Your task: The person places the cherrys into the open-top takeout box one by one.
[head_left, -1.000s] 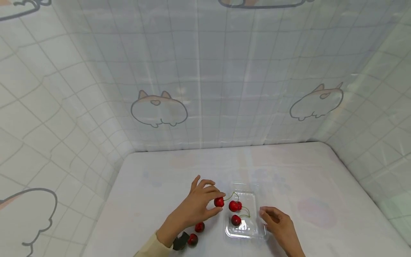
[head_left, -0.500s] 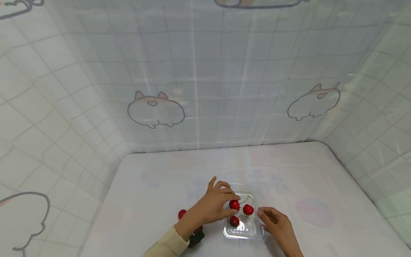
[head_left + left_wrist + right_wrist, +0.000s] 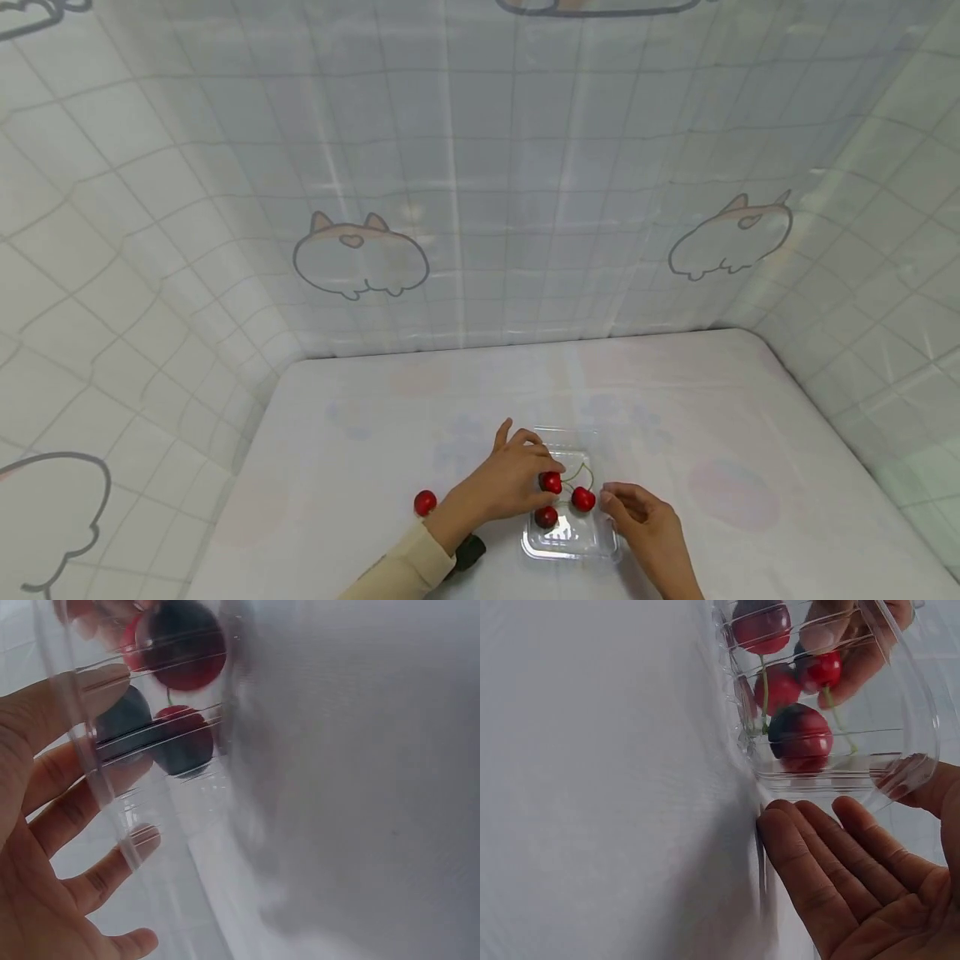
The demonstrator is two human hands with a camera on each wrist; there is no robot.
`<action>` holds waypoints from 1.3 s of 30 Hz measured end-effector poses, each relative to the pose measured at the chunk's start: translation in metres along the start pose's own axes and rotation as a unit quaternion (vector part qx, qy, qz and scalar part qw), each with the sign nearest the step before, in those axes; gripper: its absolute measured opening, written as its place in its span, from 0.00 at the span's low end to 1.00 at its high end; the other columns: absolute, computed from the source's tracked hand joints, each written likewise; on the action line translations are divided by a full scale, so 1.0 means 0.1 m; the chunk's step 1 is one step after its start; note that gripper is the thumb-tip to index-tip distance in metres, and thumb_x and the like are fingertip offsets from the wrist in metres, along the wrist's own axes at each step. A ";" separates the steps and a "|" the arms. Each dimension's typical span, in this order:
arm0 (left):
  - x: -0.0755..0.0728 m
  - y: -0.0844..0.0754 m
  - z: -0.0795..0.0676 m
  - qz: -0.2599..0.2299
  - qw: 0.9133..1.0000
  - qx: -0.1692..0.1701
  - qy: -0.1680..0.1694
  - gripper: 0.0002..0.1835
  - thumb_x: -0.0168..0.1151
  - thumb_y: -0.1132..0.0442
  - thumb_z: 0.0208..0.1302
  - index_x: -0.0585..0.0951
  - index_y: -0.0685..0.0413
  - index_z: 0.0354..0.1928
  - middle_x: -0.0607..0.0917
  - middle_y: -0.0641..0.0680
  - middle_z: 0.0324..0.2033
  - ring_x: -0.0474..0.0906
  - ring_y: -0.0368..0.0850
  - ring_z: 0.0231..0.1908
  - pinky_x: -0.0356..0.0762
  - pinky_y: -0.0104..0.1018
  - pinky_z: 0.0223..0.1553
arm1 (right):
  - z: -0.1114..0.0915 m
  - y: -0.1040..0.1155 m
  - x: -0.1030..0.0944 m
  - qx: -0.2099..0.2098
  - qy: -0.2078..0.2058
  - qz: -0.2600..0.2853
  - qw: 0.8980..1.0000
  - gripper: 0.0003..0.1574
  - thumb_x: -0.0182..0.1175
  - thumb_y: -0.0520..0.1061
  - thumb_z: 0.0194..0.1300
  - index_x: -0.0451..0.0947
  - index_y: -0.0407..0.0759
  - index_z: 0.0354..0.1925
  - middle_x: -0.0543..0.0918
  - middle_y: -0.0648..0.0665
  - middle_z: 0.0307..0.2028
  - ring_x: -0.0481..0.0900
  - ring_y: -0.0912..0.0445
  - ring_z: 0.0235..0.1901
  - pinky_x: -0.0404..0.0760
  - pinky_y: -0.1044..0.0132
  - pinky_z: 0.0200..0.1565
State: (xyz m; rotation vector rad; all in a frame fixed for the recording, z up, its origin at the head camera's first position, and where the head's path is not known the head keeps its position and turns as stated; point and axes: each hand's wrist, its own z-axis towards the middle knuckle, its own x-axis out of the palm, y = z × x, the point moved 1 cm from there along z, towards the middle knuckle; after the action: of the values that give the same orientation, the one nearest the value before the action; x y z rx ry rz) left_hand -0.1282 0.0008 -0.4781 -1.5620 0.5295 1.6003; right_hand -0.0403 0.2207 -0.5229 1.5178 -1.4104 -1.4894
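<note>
My left hand reaches over the clear plastic box and pinches a red cherry between thumb and fingertips. Through the box wall in the left wrist view, that dark-looking cherry shows between thumb and fingers. Inside the box lie other cherries, among them a bright red cherry with a green stem and a darker cherry. Beside the box's right side is my right hand. The right wrist view shows its fingers nearly straight near the outer wall, with the thumb at the rim.
A loose cherry lies on the white tabletop, left of my left forearm. A black wrist device sits under the left wrist and hides part of the table. White gridded curtains with animal drawings enclose the back and sides.
My left hand has moved right, bringing the held cherry from the box's left edge to over its inside. The bright red cherry in the box has shifted right. My right hand stays almost still.
</note>
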 end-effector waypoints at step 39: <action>0.02 -0.08 -0.05 0.016 1.000 0.000 0.015 0.19 0.61 0.43 0.70 0.82 0.36 0.59 0.79 0.41 0.54 0.64 0.48 0.64 0.49 0.67 0.68 | 0.02 0.05 0.03 0.027 0.014 -0.012 0.999 0.23 0.67 0.50 0.68 0.81 0.36 0.53 0.87 0.39 0.47 0.87 0.52 0.42 0.85 0.63 0.39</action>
State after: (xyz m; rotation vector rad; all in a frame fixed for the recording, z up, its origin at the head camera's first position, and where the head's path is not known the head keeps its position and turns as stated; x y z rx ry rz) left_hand -0.1192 0.0020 -0.4791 -1.5869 0.5730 1.6034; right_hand -0.0440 0.2166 -0.5196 1.5864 -1.4326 -1.4495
